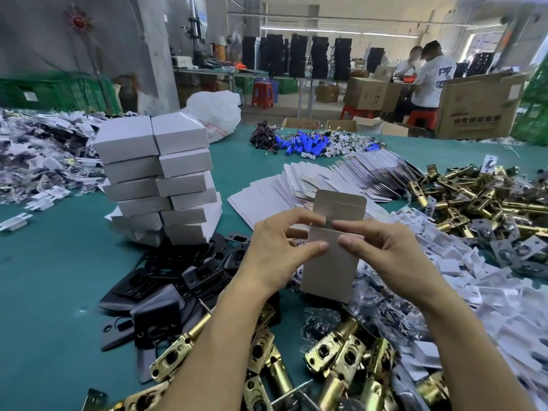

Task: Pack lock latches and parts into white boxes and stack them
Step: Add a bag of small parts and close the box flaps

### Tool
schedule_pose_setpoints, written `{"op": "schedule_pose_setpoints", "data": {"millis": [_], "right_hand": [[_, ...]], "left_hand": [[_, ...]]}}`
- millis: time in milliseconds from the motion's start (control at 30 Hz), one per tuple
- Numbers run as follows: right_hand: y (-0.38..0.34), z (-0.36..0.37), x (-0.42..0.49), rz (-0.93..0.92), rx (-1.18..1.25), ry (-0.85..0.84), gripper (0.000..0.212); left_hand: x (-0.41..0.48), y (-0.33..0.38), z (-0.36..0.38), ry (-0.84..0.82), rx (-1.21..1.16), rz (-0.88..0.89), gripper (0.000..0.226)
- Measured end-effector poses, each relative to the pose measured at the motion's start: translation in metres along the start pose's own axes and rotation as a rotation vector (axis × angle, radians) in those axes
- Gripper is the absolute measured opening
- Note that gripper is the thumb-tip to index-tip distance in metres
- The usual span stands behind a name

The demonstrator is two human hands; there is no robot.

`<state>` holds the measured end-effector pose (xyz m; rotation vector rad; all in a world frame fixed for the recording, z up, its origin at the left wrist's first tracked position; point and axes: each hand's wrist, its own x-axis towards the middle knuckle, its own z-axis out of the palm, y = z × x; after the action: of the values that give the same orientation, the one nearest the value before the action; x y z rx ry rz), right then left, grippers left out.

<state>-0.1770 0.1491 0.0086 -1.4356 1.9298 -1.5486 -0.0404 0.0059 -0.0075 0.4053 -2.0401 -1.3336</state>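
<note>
left hand (pixel 274 252) + right hand (pixel 382 250) grip white box (pixel 329 268) | lid up | contents apparently hidden

I see a teal-covered bench (pixel 53 277). At its far side lies a pile of blue cylindrical cells (pixel 305 143) with thin wires attached. Left of that pile, a white plastic bag (pixel 215 114) sits at the bench's far edge. Beyond the bench I note green crates (pixel 56 91) at far left, a red stool (pixel 262 94) on the floor, and stacks of black items (pixel 296 56) on a far table. At right, two seated people (pixel 430 75) work beside a large cardboard carton (pixel 477 105).
</note>
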Motion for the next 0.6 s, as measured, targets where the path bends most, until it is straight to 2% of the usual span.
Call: {"op": "schedule_pose_setpoints", "data": {"millis": [67,133,233,300,400,500,600], "right_hand": [[0.0,0.001,0.0,-0.013,-0.031,-0.008,0.032],[0.001,0.003,0.001,-0.025,-0.032,0.041,0.031],[-0.003,0.007,0.003,-0.066,0.109,0.135,0.021],[-0.006,0.008,0.004,-0.086,0.194,0.18,0.03],[-0.009,0.008,0.003,-0.131,0.161,0.134,0.042],[-0.011,0.01,0.002,-0.13,0.112,0.073,0.03],[-0.012,0.011,0.001,-0.129,0.088,0.107,0.018]], "left_hand": [[0.001,0.0,0.0,0.017,0.0,-0.028,0.025],[0.002,0.001,-0.001,0.04,0.014,-0.05,0.023],[0.002,0.003,-0.001,0.033,-0.021,-0.068,0.021],[0.001,0.005,-0.001,0.024,-0.075,-0.074,0.021],[0.0,0.006,-0.003,0.021,-0.125,-0.09,0.021],[-0.001,0.005,-0.006,0.019,-0.154,-0.111,0.023],[-0.001,0.005,-0.005,0.013,-0.174,-0.127,0.025]]}}
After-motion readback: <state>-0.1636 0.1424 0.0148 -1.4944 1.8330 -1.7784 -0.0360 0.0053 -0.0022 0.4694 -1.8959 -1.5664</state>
